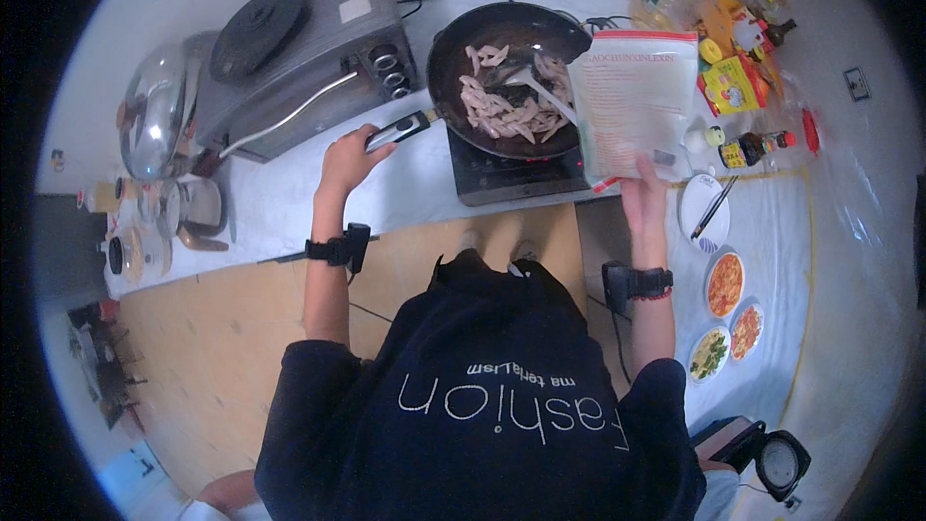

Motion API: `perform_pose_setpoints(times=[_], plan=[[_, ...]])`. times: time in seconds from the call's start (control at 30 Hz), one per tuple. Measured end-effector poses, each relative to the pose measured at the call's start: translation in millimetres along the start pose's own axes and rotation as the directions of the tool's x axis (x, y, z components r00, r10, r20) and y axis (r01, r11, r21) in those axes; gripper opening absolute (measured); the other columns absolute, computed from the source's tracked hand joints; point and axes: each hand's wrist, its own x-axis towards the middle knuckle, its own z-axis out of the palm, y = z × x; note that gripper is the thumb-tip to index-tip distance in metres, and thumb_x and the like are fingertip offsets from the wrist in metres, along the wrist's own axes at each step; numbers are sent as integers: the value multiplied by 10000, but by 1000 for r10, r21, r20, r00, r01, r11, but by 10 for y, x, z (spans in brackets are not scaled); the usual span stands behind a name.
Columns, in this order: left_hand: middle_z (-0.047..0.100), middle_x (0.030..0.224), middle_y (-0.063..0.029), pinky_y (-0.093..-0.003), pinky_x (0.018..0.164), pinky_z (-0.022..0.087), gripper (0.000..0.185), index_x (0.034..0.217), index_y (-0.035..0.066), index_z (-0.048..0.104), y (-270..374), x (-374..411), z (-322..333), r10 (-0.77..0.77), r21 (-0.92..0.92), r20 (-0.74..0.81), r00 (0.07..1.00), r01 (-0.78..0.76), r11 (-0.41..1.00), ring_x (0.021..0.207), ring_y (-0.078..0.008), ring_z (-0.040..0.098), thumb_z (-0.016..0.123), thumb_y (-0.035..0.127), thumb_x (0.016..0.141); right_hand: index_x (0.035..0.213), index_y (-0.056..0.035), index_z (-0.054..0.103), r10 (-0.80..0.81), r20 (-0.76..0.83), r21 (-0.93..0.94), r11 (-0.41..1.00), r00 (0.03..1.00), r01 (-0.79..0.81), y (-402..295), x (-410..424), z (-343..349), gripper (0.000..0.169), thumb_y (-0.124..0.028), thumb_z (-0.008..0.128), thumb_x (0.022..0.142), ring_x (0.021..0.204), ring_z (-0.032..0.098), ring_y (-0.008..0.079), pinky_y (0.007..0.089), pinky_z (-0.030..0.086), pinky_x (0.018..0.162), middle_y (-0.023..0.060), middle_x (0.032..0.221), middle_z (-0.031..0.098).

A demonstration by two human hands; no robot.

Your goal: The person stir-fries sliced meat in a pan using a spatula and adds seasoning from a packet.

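My left hand [351, 159] is closed around the handle [396, 132] of a black wok [445, 90]. The wok sits on a black induction cooker [499, 184]. Pale strips of meat [499, 116] lie scattered across the bottom of the wok, and a light-coloured spatula [546, 92] leans in among them. In my right hand [646, 192] is a plastic bag [636, 105] with a red edge and printed writing, held by its lower part. The bag covers the right rim of the wok in this view. What is inside the bag cannot be told.
Left of the wok stands an oven [325, 36] with a black lid [259, 32] on top. Glass jars [195, 204] stand further left. Rightward are a sauce bottle [745, 150], a yellow packet [734, 85], a plate with chopsticks [694, 206] and several dishes of food [725, 284].
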Motion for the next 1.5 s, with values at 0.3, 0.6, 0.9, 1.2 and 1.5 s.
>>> perform_pose_setpoints(times=[0.3,0.6,0.9,1.2,1.5], plan=[[610,1060,-107,-356,890,443,446,1146,48,564,919,5,25,341,-302,-293,893,-425,853,1007,-254,573,732,122,739,1340,-52,383,87,87,86,992,992,-94,68,-14,-47,616,-58,670,795,1235,438,258,434,323,1064,95,1331,472],[676,984,-79,-265,795,475,290,1091,-16,619,2361,87,320,373,-895,182,910,-4,446,859,-100,600,664,114,836,1338,-35,381,163,117,102,979,980,-175,-12,-180,89,585,-32,638,812,1250,417,259,433,322,1063,94,1333,467],[690,791,-79,-262,607,467,220,1011,30,669,2855,137,225,501,-785,6,865,-306,538,645,-90,588,673,146,825,1351,-6,356,-51,257,-88,993,965,76,-1122,-123,-513,733,-168,697,723,1257,424,260,404,300,1066,128,1342,460],[627,712,-116,-346,549,471,205,946,109,654,3270,295,288,759,-538,-134,637,-690,484,654,-283,627,675,257,805,1211,-29,536,-36,201,-645,748,979,160,-1693,25,-216,511,13,691,726,979,600,176,295,460,873,73,1106,624],[687,890,-93,-274,672,525,191,1028,91,670,2500,670,-174,386,-453,-244,890,-457,765,746,-190,677,630,149,850,1169,12,563,-610,-179,-640,668,772,380,-2438,693,-318,404,-86,699,801,965,597,164,297,455,867,80,1097,625]])
